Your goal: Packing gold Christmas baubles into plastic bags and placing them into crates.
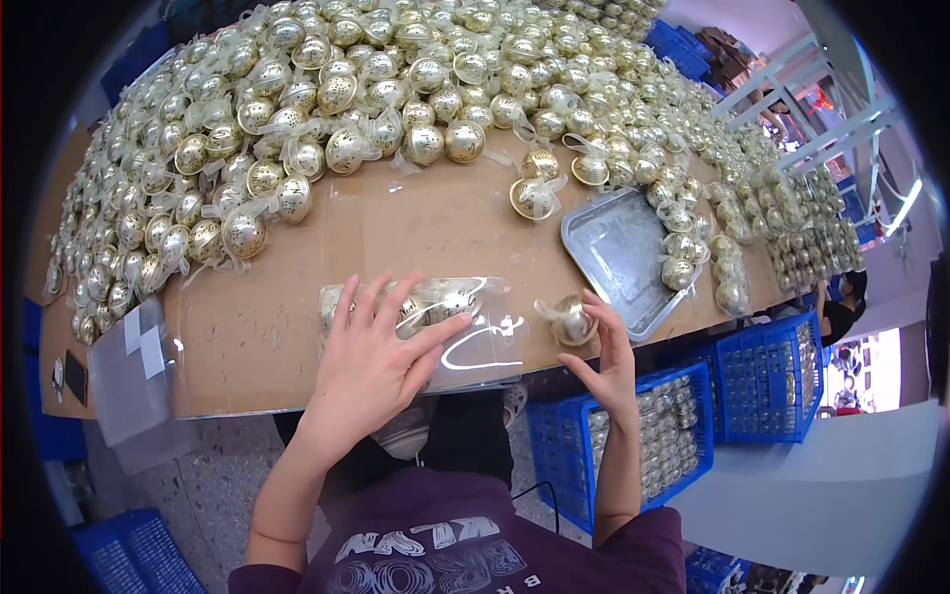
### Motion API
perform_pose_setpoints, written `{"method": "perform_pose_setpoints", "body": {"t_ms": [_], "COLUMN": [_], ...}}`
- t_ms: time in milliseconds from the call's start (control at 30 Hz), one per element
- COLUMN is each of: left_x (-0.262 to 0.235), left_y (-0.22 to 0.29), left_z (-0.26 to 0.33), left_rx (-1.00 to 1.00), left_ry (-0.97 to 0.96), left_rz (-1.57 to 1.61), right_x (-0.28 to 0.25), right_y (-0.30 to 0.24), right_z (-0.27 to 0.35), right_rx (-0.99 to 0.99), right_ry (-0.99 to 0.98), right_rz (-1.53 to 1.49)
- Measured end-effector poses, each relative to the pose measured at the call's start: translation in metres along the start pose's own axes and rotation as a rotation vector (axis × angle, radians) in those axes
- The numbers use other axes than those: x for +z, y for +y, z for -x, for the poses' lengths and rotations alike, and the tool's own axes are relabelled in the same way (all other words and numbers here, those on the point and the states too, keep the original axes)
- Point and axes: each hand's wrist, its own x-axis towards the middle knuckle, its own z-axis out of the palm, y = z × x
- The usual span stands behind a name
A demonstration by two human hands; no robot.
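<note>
My left hand (376, 342) lies with fingers spread over a clear plastic package (495, 346) near the table's front edge. Gold ball ornaments (450, 309) with dark lettering show inside the package, partly under my fingers. To the right of it, my right hand (612, 361) has thumb and fingers around a single gold ball ornament (572, 325) with a sheer ribbon. This ball is at the table surface; whether it is lifted cannot be told. Two more gold balls (534, 198) sit apart, beyond the package and left of a metal tray.
A large heap of ribboned gold balls (346, 89) covers the table's far side. The metal tray (618, 257) stands at right, beside packed rows (732, 282). Blue crates (703, 436) hold packaged balls below right. Clear plastic sheets (134, 386) and a dark phone (75, 378) lie left.
</note>
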Motion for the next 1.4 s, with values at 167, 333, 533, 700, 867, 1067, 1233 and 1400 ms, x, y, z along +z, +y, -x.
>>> {"method": "perform_pose_setpoints", "body": {"t_ms": [167,333,533,700,867,1067,1233,1400], "left_x": [0.000,0.001,0.004,0.006,0.008,0.011,0.021,-0.010], "left_y": [-0.001,0.000,-0.002,-0.002,-0.004,0.001,0.019,-0.001], "left_z": [0.001,-0.002,0.002,0.003,0.000,-0.030,-0.037,-0.051], "left_rx": [-0.017,-0.005,-0.015,-0.012,0.021,0.124,-0.111,-0.327], "left_ry": [-0.003,0.011,0.012,0.005,-0.005,-0.089,0.441,0.377], "left_rz": [0.013,0.010,-0.015,-0.025,-0.014,0.137,0.426,-0.080], "right_x": [0.003,0.011,0.011,0.025,0.058,0.058,0.083,0.121], "right_y": [-0.027,-0.015,-0.025,-0.034,-0.015,-0.019,-0.054,-0.064], "right_z": [0.004,-0.007,-0.040,-0.028,-0.024,-0.024,-0.028,-0.067], "right_rx": [-0.037,0.384,0.063,0.165,0.188,0.375,-0.177,0.073], "right_ry": [-0.137,-0.048,-0.038,-0.337,-0.406,-0.429,0.387,0.322], "right_rz": [0.444,-0.142,0.182,-0.079,-0.524,-0.648,-0.534,-0.547]}}
